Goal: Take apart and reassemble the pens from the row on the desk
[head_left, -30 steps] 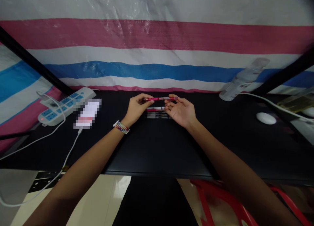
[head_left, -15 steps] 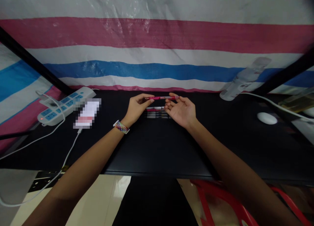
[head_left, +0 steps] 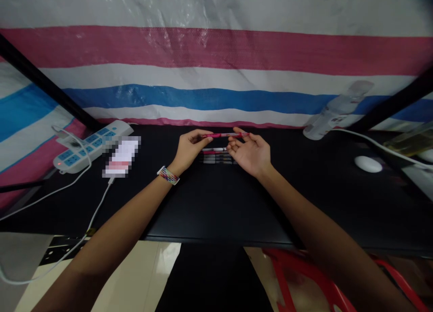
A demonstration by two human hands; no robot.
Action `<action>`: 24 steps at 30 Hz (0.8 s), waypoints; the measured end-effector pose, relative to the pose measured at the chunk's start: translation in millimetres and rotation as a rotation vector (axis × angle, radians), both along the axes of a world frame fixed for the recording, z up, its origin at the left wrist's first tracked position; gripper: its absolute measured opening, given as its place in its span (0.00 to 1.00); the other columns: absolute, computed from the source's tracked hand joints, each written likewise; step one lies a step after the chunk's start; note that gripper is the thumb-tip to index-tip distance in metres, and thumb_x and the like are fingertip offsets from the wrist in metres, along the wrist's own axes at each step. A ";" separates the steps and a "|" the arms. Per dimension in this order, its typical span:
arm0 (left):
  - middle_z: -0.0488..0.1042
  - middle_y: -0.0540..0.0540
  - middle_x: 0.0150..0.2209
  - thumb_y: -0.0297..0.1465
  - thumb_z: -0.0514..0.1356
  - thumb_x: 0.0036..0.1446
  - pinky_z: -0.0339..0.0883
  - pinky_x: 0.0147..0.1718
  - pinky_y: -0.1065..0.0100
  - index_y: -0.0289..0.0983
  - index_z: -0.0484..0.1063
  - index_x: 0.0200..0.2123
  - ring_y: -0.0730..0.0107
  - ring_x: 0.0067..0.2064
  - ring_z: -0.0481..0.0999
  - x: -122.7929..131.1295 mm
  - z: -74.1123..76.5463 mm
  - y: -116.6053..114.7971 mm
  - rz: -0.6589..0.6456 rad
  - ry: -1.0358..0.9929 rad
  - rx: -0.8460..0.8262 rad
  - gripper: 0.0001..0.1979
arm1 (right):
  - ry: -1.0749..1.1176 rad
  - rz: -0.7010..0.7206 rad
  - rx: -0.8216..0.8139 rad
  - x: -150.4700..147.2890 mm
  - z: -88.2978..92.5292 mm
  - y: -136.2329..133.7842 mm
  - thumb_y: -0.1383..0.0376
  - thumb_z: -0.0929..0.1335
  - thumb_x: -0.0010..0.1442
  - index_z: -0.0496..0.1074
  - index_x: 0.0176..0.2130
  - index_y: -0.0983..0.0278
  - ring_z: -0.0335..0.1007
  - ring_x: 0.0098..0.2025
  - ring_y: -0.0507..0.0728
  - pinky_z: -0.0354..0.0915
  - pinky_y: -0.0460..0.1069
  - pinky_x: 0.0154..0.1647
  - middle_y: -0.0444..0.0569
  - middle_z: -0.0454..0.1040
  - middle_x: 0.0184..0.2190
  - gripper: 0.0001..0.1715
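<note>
A red pen (head_left: 221, 135) is held level above the dark table, its clear middle showing between my hands. My left hand (head_left: 187, 150) pinches the pen's left end between thumb and fingers; a multicoloured woven band (head_left: 168, 175) circles that wrist. With its palm turned up, my right hand (head_left: 252, 154) has thumb and curled fingers at the pen's right end. Just below, several more pens (head_left: 216, 158) lie side by side in a row on the table, a red and white one (head_left: 214, 150) at the far side. My fingers partly cover their ends.
On the left are a white power strip (head_left: 93, 145), a phone (head_left: 121, 158) with a blurred screen, and white cables. To the right stand a clear bottle (head_left: 334, 111) and a white mouse (head_left: 368, 164). A striped sheet (head_left: 216, 50) hangs behind; a red stool (head_left: 304, 269) is below.
Both hands keep nearly the same place with the red pen between them. The whole view has shifted very slightly.
</note>
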State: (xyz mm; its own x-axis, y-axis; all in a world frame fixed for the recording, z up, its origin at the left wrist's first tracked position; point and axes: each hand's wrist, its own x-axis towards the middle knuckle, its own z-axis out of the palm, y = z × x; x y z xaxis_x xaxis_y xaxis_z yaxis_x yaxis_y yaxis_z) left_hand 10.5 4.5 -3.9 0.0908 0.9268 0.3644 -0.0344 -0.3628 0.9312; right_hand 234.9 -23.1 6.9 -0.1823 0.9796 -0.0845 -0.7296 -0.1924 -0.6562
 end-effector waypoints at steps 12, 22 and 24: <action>0.89 0.44 0.41 0.39 0.78 0.57 0.80 0.47 0.60 0.39 0.89 0.43 0.62 0.43 0.86 -1.1 0.6 -0.2 0.014 0.006 0.017 0.14 | -0.038 0.019 0.028 0.1 1.9 -0.9 0.53 0.68 0.65 0.81 0.50 0.59 0.76 0.44 0.62 0.77 0.62 0.56 0.53 0.82 0.41 0.20; 0.89 0.44 0.41 0.38 0.78 0.57 0.79 0.45 0.61 0.40 0.89 0.42 0.63 0.42 0.85 -0.5 3.1 -1.9 0.013 0.024 0.018 0.12 | -0.050 0.006 0.043 0.6 -0.4 1.0 0.55 0.70 0.63 0.80 0.47 0.59 0.75 0.44 0.63 0.78 0.61 0.53 0.54 0.80 0.41 0.16; 0.89 0.44 0.41 0.38 0.78 0.56 0.79 0.45 0.61 0.40 0.89 0.42 0.63 0.41 0.85 -0.5 2.7 -1.5 0.013 0.021 0.022 0.12 | -0.051 0.004 0.050 0.8 -0.3 1.0 0.57 0.71 0.61 0.80 0.46 0.59 0.75 0.45 0.63 0.78 0.61 0.52 0.55 0.80 0.40 0.15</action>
State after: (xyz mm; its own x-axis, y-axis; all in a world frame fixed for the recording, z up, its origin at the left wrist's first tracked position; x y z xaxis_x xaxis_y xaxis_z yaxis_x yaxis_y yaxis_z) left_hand 10.0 3.0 -1.3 0.0870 0.9197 0.3829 -0.0105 -0.3835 0.9235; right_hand 235.7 -22.1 6.6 -0.1834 0.9820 -0.0444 -0.6944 -0.1614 -0.7013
